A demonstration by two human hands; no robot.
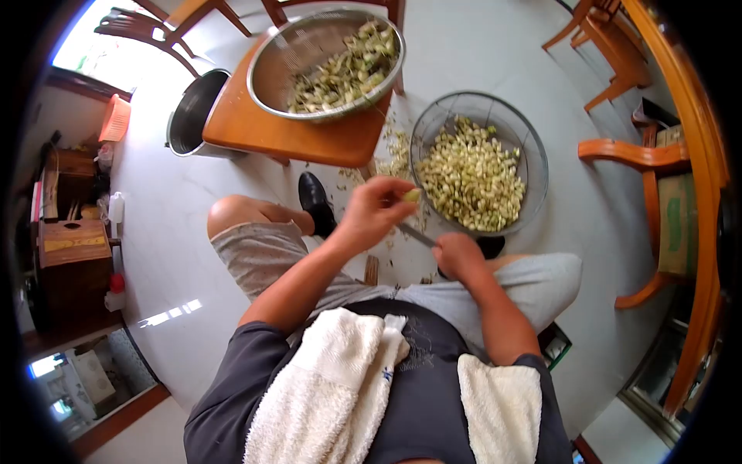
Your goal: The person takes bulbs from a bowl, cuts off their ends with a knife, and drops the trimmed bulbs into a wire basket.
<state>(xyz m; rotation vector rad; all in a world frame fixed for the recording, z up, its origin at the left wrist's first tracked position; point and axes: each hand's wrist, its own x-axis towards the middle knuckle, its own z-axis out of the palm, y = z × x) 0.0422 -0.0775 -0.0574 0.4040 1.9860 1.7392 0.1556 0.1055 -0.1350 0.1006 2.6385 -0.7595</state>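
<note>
My left hand (pixel 377 210) pinches a small pale green, bulb-like vegetable piece (pixel 412 196) between thumb and fingers. In my right hand (pixel 460 254) is a knife (pixel 417 234), its handle hidden by the closed fingers. The blade points up and left, toward my left hand and just below the piece. Beside my hands, a round mesh basket (pixel 539 174) on the floor holds a heap of short, pale pieces. Ahead, a metal colander (pixel 267 66) on a wooden chair (pixel 255 127) holds longer pieces with stems.
Trimmings (pixel 394 158) lie scattered on the floor between the chair and basket. A metal pot (pixel 185 116) stands left of the chair. A black shoe (pixel 314 199) is near the chair. More wooden furniture (pixel 634 155) lines the right, with a cabinet (pixel 73 243) at left.
</note>
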